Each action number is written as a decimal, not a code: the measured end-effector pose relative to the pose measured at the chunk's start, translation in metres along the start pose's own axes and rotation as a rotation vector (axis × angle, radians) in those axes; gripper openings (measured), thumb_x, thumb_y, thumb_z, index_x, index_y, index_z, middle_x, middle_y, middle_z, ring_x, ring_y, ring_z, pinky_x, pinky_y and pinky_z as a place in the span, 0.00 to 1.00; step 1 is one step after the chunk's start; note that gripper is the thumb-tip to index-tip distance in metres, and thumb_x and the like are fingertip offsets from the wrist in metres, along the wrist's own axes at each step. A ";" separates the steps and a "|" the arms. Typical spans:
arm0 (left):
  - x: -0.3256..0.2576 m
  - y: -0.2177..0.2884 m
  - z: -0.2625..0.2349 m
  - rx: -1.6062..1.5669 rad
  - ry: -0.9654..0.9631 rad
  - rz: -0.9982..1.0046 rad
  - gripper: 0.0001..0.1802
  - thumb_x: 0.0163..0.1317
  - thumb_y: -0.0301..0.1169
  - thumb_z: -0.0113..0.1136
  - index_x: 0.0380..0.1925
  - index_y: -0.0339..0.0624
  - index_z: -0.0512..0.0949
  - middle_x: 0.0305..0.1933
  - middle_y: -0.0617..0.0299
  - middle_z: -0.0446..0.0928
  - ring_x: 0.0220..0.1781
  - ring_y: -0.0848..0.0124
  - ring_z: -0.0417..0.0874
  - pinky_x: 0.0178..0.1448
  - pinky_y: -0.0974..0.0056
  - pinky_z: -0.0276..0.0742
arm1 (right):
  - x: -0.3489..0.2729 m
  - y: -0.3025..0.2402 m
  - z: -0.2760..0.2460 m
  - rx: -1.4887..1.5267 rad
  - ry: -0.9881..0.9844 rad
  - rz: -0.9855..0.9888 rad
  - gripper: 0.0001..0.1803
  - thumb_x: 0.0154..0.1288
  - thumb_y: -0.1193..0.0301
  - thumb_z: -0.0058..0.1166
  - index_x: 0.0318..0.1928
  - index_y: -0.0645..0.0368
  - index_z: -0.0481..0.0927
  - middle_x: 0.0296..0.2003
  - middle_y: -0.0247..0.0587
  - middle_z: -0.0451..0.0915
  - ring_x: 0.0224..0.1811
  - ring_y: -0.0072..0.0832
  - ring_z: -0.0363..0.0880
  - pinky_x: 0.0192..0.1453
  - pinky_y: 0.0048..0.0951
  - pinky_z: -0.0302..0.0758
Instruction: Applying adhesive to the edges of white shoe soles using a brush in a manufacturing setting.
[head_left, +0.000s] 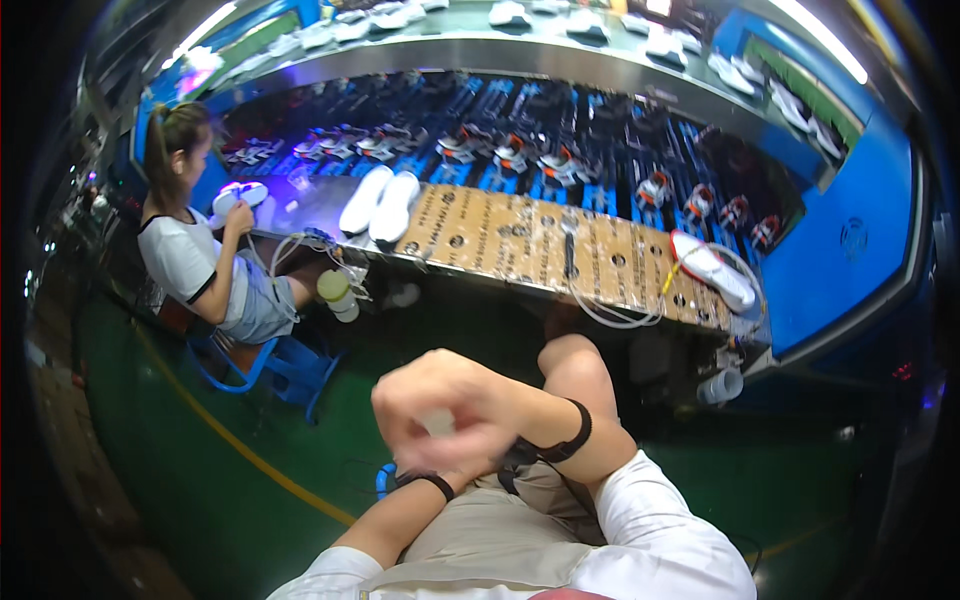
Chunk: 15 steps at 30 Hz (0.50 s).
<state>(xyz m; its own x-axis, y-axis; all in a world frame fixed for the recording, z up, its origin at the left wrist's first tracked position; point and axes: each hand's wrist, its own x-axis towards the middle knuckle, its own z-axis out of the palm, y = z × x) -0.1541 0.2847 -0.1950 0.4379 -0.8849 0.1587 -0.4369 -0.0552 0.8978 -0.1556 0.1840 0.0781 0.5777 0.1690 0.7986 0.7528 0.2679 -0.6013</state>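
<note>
While clasped over the lap, hands (450, 420) pressed together, blurred pale thing (437, 423) between them, wrists crossed.

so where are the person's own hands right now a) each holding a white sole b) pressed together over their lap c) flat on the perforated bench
b: the left hand and right hand are clasped together, blurred, above the lap, well short of the perforated bench; whether they hold anything is unclear.

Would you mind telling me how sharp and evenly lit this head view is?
In the head view, the clasped hands are smeared by motion blur; the perforated workbench stays fairly sharp but bows with fisheye distortion; the ceiling light strips glare white, violet light spills over the conveyor, and the corners go black.
</note>
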 end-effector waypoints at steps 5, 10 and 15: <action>-0.060 -0.082 0.023 0.802 -0.579 -0.071 0.13 0.64 0.37 0.57 0.36 0.43 0.86 0.50 0.46 0.80 0.56 0.48 0.81 0.58 0.45 0.78 | -0.043 0.072 -0.029 -0.609 -0.270 0.598 0.07 0.68 0.70 0.60 0.37 0.61 0.78 0.26 0.43 0.80 0.29 0.42 0.81 0.35 0.37 0.77; -0.068 -0.092 0.027 0.836 -0.518 0.064 0.14 0.68 0.36 0.53 0.43 0.45 0.85 0.51 0.46 0.74 0.58 0.50 0.76 0.54 0.49 0.76 | -0.123 0.106 -0.091 -0.909 -0.614 1.039 0.12 0.67 0.64 0.60 0.45 0.56 0.85 0.36 0.47 0.88 0.42 0.47 0.87 0.47 0.43 0.81; -0.078 -0.089 0.027 0.786 -0.465 0.023 0.13 0.68 0.38 0.56 0.43 0.45 0.85 0.50 0.44 0.76 0.58 0.47 0.78 0.54 0.49 0.77 | -0.121 0.106 -0.087 -0.978 -0.603 1.215 0.14 0.63 0.63 0.62 0.46 0.55 0.87 0.39 0.45 0.89 0.45 0.46 0.87 0.52 0.44 0.82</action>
<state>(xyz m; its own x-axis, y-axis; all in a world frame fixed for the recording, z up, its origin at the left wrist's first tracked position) -0.1709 0.3459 -0.2985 0.1357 -0.9775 -0.1617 -0.9258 -0.1832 0.3306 -0.1188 0.1093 -0.0846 0.9125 0.1985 -0.3576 0.0224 -0.8973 -0.4409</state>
